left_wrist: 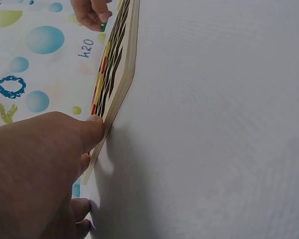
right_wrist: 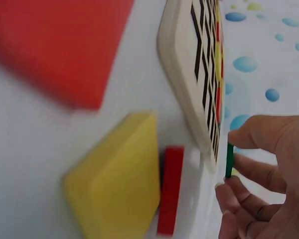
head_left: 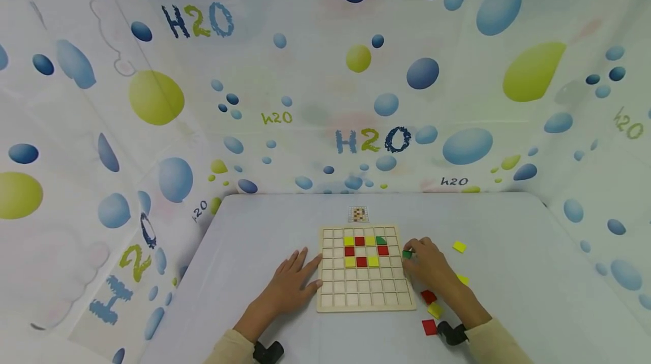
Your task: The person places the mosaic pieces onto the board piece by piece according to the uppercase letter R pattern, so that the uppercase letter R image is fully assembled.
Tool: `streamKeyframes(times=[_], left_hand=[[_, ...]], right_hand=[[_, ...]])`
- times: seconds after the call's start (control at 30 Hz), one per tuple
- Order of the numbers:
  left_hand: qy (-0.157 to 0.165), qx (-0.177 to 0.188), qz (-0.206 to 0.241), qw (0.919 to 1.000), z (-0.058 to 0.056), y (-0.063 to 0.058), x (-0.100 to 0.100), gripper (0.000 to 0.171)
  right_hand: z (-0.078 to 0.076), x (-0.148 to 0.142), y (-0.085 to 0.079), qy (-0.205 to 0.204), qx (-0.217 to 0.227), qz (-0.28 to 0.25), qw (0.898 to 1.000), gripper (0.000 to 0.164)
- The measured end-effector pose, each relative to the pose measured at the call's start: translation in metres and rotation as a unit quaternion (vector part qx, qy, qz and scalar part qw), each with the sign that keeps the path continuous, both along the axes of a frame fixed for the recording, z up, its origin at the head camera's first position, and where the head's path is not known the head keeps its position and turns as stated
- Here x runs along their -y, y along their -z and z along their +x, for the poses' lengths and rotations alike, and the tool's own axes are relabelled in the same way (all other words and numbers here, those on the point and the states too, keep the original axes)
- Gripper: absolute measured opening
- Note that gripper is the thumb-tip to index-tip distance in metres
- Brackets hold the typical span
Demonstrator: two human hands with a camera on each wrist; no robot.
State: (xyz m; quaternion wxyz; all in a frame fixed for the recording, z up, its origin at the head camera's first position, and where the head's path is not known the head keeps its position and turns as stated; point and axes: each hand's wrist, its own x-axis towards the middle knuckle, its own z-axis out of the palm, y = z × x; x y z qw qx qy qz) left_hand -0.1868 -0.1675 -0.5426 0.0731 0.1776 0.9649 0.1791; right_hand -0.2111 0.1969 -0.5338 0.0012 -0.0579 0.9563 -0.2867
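Note:
A wooden grid board (head_left: 366, 300) lies on the white table. Red, yellow and green tiles form a ring in its upper squares, with a green tile (head_left: 381, 241) at the ring's top right corner. My left hand (head_left: 290, 284) rests at the board's left edge, fingers spread; in the left wrist view its thumb (left_wrist: 94, 132) touches the rim. Just off the board's right edge, my right hand (head_left: 429, 262) pinches another green tile (right_wrist: 229, 160) between thumb and fingers. That tile is held on edge in the right wrist view.
A small printed pattern card (head_left: 358, 214) lies beyond the board. Loose tiles lie to the right: a yellow tile (head_left: 459, 247) farther out, another yellow one (head_left: 462, 279) partly behind the right hand, and red (head_left: 429, 327) and yellow (head_left: 434, 311) ones near the board's lower right corner.

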Motion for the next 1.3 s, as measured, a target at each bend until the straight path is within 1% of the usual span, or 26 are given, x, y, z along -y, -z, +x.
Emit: streamKeyframes(times=[0.07, 0.17, 0.23, 0.33, 0.43, 0.5, 0.6, 0.8, 0.9, 1.0, 1.1, 1.2, 1.3], left_hand=[[-0.002, 0.002, 0.002, 1.0000, 0.000, -0.001, 0.000, 0.066], [-0.006, 0.006, 0.000, 1.0000, 0.000, 0.000, -0.001, 0.065], [-0.007, 0.007, 0.001, 1.0000, 0.001, -0.001, -0.001, 0.066], [-0.006, 0.007, 0.003, 1.0000, 0.000, -0.002, -0.001, 0.066], [-0.006, 0.009, 0.004, 0.9999, 0.000, -0.002, -0.001, 0.066], [-0.006, 0.010, 0.000, 0.9999, 0.000, -0.001, 0.000, 0.065], [-0.005, 0.008, 0.000, 1.0000, 0.000, -0.001, 0.000, 0.065], [-0.005, 0.006, 0.003, 1.0000, -0.001, 0.000, 0.000, 0.066], [-0.006, 0.005, 0.001, 1.0000, -0.001, 0.001, 0.000, 0.066], [-0.006, 0.006, 0.001, 1.0000, -0.001, 0.001, 0.000, 0.066], [-0.005, 0.006, 0.002, 1.0000, -0.002, 0.001, 0.001, 0.066], [-0.005, 0.006, 0.002, 1.0000, -0.002, 0.001, 0.001, 0.066], [-0.005, 0.005, 0.002, 1.0000, -0.001, 0.001, 0.001, 0.066]], right_hand=[[-0.001, 0.007, -0.002, -0.020, -0.002, -0.019, 1.000, 0.020], [-0.002, 0.019, -0.003, -0.046, -0.001, -0.028, 0.999, 0.018], [-0.003, 0.026, -0.003, -0.060, -0.006, -0.017, 0.998, 0.018], [-0.006, 0.033, -0.002, -0.071, -0.016, 0.017, 0.997, 0.023], [-0.009, 0.038, -0.002, -0.078, -0.010, 0.040, 0.996, 0.025], [-0.009, 0.039, -0.002, -0.079, 0.002, 0.051, 0.996, 0.024], [-0.009, 0.040, -0.004, -0.082, 0.011, 0.053, 0.995, 0.021], [-0.007, 0.041, -0.009, -0.093, 0.035, 0.021, 0.995, 0.012], [-0.007, 0.040, -0.010, -0.098, 0.044, 0.006, 0.994, 0.011], [-0.008, 0.038, -0.008, -0.103, 0.040, -0.004, 0.994, 0.013], [-0.009, 0.035, -0.007, -0.105, 0.030, 0.000, 0.994, 0.014], [-0.010, 0.030, -0.008, -0.101, 0.029, 0.000, 0.994, 0.013], [-0.013, 0.018, -0.008, -0.078, 0.039, 0.001, 0.996, 0.011]])
